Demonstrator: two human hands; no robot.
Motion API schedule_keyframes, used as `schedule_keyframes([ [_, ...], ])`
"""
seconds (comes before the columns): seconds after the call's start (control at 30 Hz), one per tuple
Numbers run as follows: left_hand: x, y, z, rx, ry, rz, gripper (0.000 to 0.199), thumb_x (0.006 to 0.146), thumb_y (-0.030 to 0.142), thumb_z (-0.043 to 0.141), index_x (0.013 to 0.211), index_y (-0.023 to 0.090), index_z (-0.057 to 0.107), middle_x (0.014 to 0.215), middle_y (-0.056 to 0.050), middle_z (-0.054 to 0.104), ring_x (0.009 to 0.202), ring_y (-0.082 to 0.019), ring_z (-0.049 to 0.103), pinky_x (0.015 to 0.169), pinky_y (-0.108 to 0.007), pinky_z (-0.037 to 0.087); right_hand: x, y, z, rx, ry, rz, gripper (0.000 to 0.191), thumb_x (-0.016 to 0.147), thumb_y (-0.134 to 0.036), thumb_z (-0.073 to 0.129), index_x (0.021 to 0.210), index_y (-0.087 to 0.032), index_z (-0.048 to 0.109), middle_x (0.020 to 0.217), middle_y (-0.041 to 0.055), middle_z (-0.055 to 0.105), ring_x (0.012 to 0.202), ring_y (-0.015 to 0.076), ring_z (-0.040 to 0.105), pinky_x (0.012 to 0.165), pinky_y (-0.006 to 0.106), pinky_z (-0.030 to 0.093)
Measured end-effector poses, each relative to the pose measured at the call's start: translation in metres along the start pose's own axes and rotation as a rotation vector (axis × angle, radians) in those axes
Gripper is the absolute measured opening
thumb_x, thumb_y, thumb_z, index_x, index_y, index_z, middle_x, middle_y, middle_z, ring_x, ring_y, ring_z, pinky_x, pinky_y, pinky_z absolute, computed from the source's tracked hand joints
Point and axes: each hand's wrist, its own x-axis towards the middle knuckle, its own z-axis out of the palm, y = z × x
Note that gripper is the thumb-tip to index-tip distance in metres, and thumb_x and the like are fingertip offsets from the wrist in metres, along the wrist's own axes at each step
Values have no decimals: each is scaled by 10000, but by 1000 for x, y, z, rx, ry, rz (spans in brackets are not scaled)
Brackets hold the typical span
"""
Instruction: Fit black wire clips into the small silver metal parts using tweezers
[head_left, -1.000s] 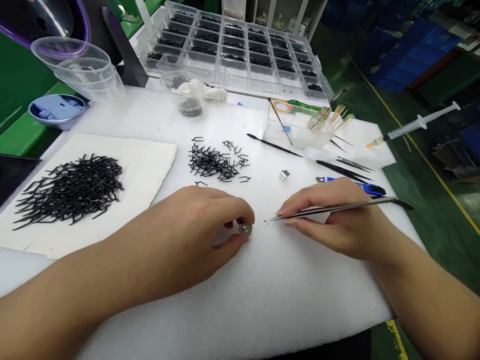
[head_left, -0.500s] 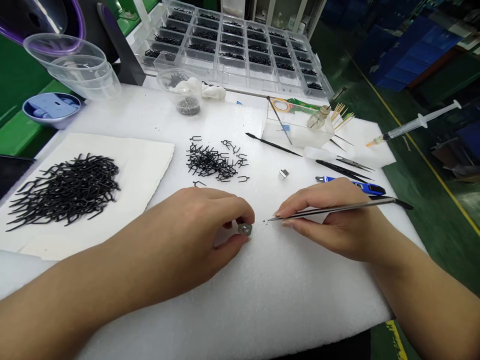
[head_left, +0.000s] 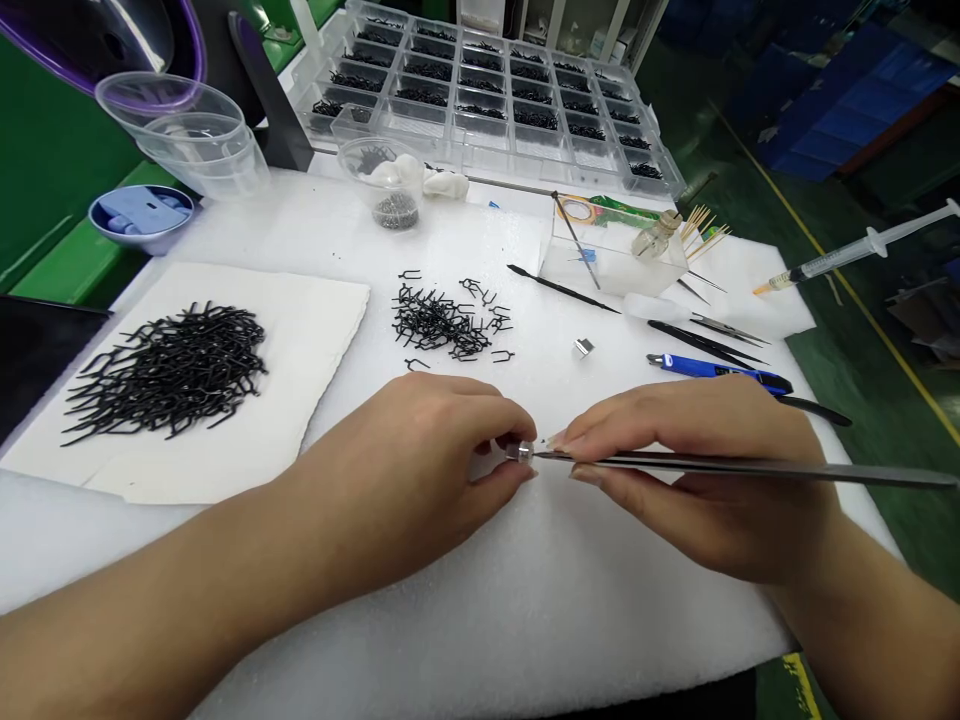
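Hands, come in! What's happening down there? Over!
Left hand: pinching small clear piece. Right hand: holding tweezers, pointed end right by the piece. Silver bit: farther back, out of the way.

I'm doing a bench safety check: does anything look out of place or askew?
The clear plastic syringe with an orange tip looks precariously placed: its plunger end juts past the white foam work surface, against the green floor in view. Nothing else clearly stands out.

Left hand (head_left: 442,450) pinching small clear piece (head_left: 520,453), right hand (head_left: 720,425) holding tweezers (head_left: 750,467) to it, forked black pieces (head_left: 439,320) beyond
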Motion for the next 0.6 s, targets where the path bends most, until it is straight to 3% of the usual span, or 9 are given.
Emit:
schedule_keyframes([
  [0.6, 0, 0, 0, 6, 4, 9, 159, 886, 257, 643, 928, 247, 796, 799, 13, 753, 708, -167, 655, 651, -313, 450, 2, -1, 3, -74, -32, -28, 136, 889, -101, 692, 967, -212, 705, 955, 11, 824, 848, 154, 780, 747, 266, 630],
])
